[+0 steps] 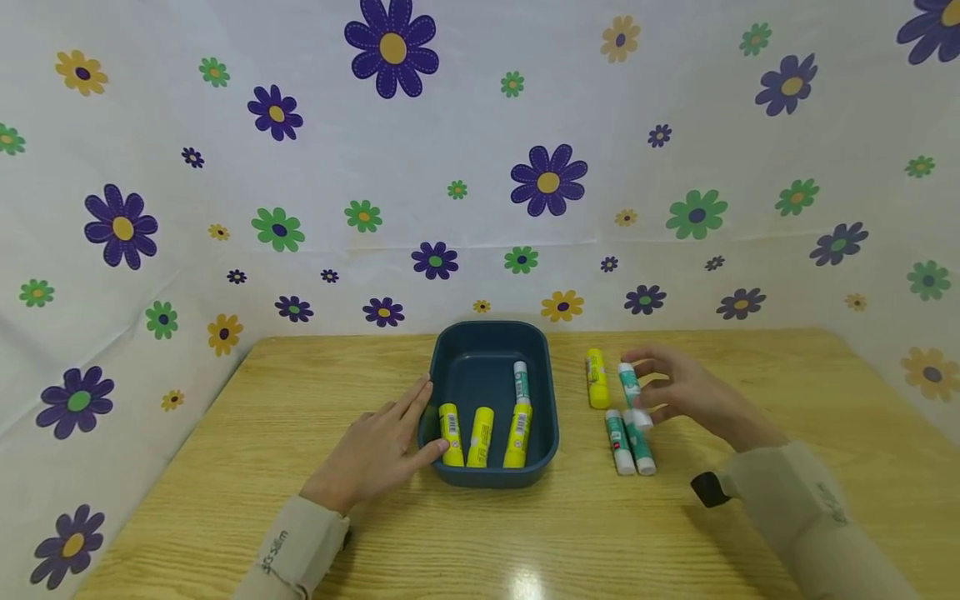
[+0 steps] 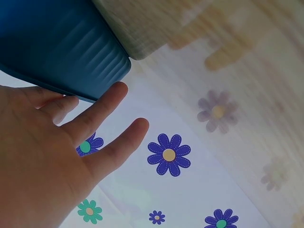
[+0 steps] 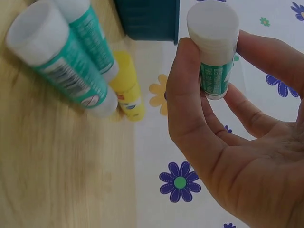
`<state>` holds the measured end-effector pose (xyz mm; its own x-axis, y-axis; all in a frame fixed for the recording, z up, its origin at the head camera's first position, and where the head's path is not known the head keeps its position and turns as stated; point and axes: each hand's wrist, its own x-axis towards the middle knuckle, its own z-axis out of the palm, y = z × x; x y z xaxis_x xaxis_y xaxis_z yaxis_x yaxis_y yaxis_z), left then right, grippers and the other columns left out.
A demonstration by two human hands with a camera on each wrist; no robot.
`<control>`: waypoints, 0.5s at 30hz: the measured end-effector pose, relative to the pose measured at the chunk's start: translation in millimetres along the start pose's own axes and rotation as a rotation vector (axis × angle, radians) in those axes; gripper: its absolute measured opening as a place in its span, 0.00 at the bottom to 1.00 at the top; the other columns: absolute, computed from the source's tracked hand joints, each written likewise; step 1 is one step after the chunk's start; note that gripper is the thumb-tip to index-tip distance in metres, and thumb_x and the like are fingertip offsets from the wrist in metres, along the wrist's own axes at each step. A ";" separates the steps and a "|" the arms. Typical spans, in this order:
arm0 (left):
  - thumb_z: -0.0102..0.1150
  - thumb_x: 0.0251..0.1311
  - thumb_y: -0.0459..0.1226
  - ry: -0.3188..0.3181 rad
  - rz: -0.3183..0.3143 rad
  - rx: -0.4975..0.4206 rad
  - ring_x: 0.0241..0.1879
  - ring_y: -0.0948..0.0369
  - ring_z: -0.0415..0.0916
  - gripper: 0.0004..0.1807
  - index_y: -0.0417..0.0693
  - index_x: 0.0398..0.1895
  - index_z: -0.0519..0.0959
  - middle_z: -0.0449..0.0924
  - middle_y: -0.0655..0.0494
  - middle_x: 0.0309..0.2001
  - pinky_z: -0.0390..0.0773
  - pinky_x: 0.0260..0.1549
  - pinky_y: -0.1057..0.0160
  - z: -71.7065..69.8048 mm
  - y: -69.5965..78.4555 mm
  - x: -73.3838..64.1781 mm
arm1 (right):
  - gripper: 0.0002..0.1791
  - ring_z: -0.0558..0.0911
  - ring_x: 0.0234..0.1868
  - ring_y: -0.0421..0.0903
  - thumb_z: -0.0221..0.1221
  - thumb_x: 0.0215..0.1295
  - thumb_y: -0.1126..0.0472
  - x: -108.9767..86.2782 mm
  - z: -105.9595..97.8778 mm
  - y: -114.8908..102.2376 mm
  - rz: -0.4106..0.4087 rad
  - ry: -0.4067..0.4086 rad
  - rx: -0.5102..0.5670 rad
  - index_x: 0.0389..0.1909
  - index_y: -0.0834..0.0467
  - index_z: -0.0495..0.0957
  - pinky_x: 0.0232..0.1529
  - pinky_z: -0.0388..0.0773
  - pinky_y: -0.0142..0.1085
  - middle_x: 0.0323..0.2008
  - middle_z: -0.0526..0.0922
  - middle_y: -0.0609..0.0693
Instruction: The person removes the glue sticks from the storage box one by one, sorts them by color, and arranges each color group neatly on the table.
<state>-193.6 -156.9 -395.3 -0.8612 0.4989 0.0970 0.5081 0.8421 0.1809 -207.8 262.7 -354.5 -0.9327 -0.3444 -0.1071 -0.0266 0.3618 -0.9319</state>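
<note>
My right hand (image 1: 678, 392) pinches a green-and-white glue stick (image 3: 216, 66) between thumb and fingers, above the table to the right of a dark blue bin (image 1: 491, 477). Two more green-and-white glue sticks, a left one (image 1: 618, 442) and a right one (image 1: 641, 448), lie side by side just below that hand. Against the left side of the bin rests my left hand (image 1: 375, 450), fingers extended along the wall and thumb over the near-left rim. Inside the bin are three yellow glue sticks (image 1: 482, 437) near the front and one smaller green-and-white glue stick (image 1: 521, 383) behind them.
A yellow glue stick (image 1: 597, 379) lies on the wooden table (image 1: 300, 392), between the bin and my right hand. Behind the table hangs a white cloth (image 1: 450, 133) printed with flowers, which also runs down both sides.
</note>
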 end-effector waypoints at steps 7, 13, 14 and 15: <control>0.44 0.71 0.64 0.015 0.015 0.003 0.69 0.39 0.65 0.48 0.39 0.80 0.53 0.50 0.46 0.80 0.71 0.61 0.37 -0.7 -0.9 -0.3 | 0.35 0.78 0.47 0.54 0.61 0.63 0.71 -6.8 -5.1 8.5 0.026 -0.001 -0.027 0.69 0.72 0.58 0.42 0.84 0.46 0.62 0.67 0.72; 0.43 0.71 0.65 0.012 0.018 0.004 0.70 0.40 0.65 0.48 0.40 0.80 0.52 0.48 0.48 0.80 0.71 0.61 0.37 -0.9 -0.9 -0.2 | 0.35 0.80 0.45 0.53 0.61 0.63 0.71 -11.2 -7.2 15.1 0.051 -0.011 -0.024 0.69 0.74 0.58 0.40 0.85 0.46 0.59 0.69 0.71; 0.43 0.71 0.65 0.011 0.017 0.003 0.70 0.40 0.65 0.48 0.40 0.80 0.52 0.48 0.48 0.80 0.71 0.61 0.37 -1.0 -0.9 -0.3 | 0.35 0.80 0.45 0.53 0.61 0.63 0.72 -11.9 -7.3 16.8 0.054 -0.013 -0.024 0.69 0.74 0.58 0.40 0.85 0.46 0.59 0.69 0.71; 0.43 0.71 0.65 0.009 0.015 0.002 0.70 0.41 0.64 0.48 0.40 0.80 0.52 0.48 0.48 0.80 0.70 0.61 0.37 -1.0 -0.9 -0.4 | 0.35 0.80 0.44 0.53 0.61 0.63 0.72 -12.9 -7.3 18.2 0.058 -0.012 -0.026 0.68 0.74 0.58 0.40 0.85 0.45 0.59 0.69 0.71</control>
<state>-193.8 -158.1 -394.5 -0.8534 0.5098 0.1087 0.5212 0.8349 0.1769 -198.9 280.0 -367.6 -0.9286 -0.3324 -0.1649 0.0179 0.4038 -0.9147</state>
